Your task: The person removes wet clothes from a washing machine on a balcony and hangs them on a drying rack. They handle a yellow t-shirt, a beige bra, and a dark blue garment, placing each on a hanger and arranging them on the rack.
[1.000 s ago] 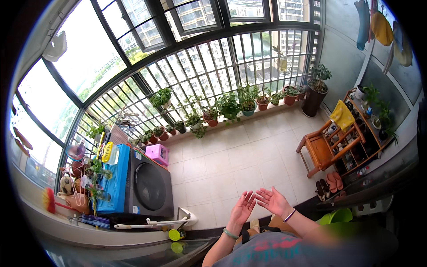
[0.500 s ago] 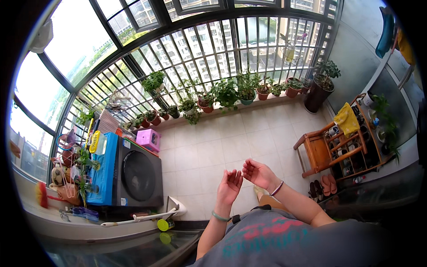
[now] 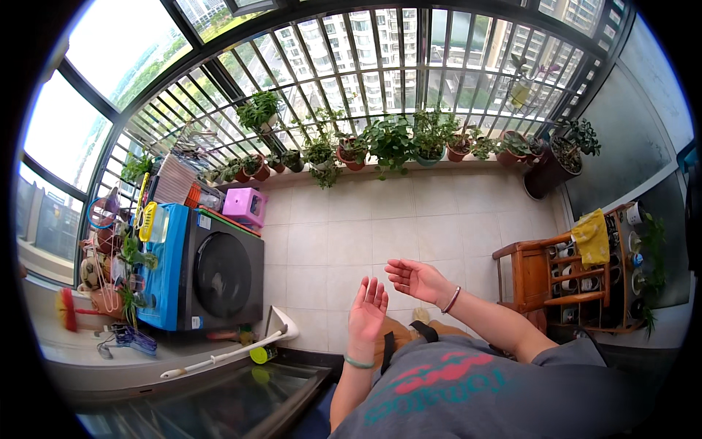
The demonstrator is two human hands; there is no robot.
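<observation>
The left hand (image 3: 368, 311) was open, its palm turned up and its fingers pointing forward, away from the body. The right hand (image 3: 418, 283) was also open, with loosely stretched fingers that pointed to the left; the two hands were near each other but apart. Below them was the pale tiled floor (image 3: 336, 241). A green bracelet (image 3: 358, 362) was around the left wrist. On the left side stood a dark washing machine (image 3: 223, 274) with a blue cover (image 3: 162, 267), and near it a pink stool (image 3: 245, 206). On the right stood a wooden chair (image 3: 530, 274), over which a yellow cloth (image 3: 591, 238) hung.
</observation>
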